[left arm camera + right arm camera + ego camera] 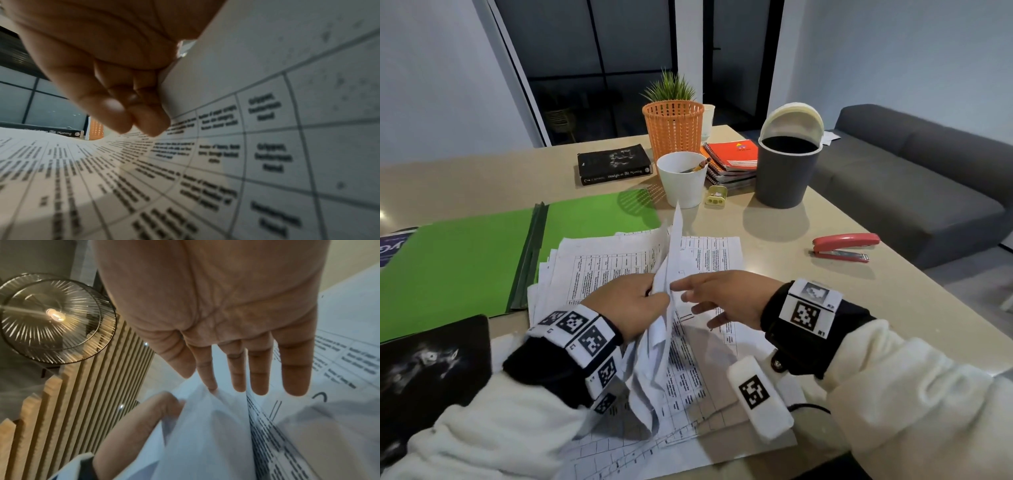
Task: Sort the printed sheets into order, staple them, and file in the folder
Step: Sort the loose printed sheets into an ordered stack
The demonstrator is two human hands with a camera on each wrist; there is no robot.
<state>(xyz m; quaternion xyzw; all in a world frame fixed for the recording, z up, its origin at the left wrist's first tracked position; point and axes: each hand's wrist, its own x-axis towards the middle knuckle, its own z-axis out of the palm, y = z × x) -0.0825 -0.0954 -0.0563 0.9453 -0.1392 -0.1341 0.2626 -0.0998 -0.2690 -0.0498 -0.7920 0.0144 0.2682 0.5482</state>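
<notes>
Printed sheets with tables (619, 263) lie spread in a loose pile on the table in front of me. My left hand (635, 301) grips a bunch of lifted sheets (671, 260) standing on edge above the pile; in the left wrist view its fingers (131, 116) curl against the raised paper (257, 73). My right hand (709, 298) is open with straight fingers (257, 369), its fingertips touching the lifted sheets (205, 426) from the right. An open green folder (465, 260) lies to the left of the pile. A red stapler (842, 246) rests on the table to the right.
At the back stand a white cup with pencils (683, 178), an orange mesh basket (673, 128), a dark bin with an open lid (786, 168), spiral notebooks (732, 161), a black book (614, 164) and a small sharpener (715, 196). A dark pad (431, 370) lies near left. A grey sofa (928, 185) is right.
</notes>
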